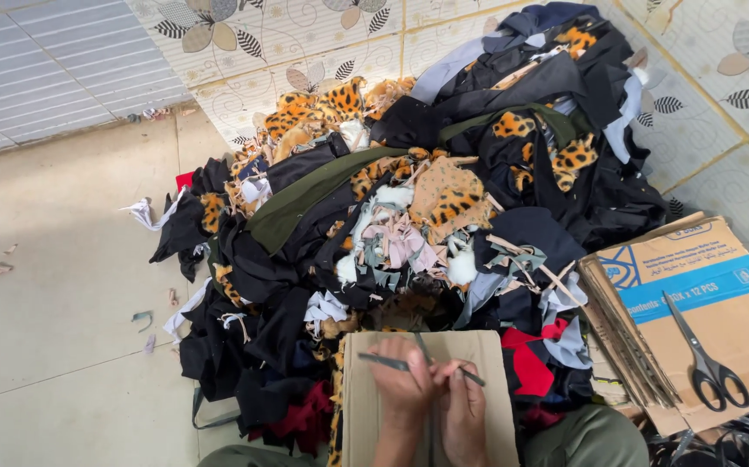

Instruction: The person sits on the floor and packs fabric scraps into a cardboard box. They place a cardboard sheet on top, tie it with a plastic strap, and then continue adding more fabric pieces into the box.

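Nearest the camera, the person's two hands meet over a flat piece of cardboard [374,406] that rests on the lap, between knees in olive trousers [586,439]. The left hand [402,385] and the right hand [465,413] are pressed close together, side by side, both closed on a thin dark strip of cloth [383,361]. The strip runs from the left of the left hand across to the right of the right hand, lying just above the cardboard's top half. The fingers are curled around it, so the hands are clamped on the strip and not open.

To the right, a stack of flattened cardboard boxes [694,346] lies on the floor, the top one printed in blue. A pair of black-handled scissors [704,356] lies closed on that top box, well apart from the hands.

Just beyond the cardboard spreads a big heap of cloth scraps [409,199], mostly black, mixed with leopard-print pieces, a dark green band, pale pink and grey bits and some red. A few loose scraps lie on the pale floor [54,303] to the left. Farthest off, the heap leans against a tiled wall [305,43] with a flower and leaf pattern.
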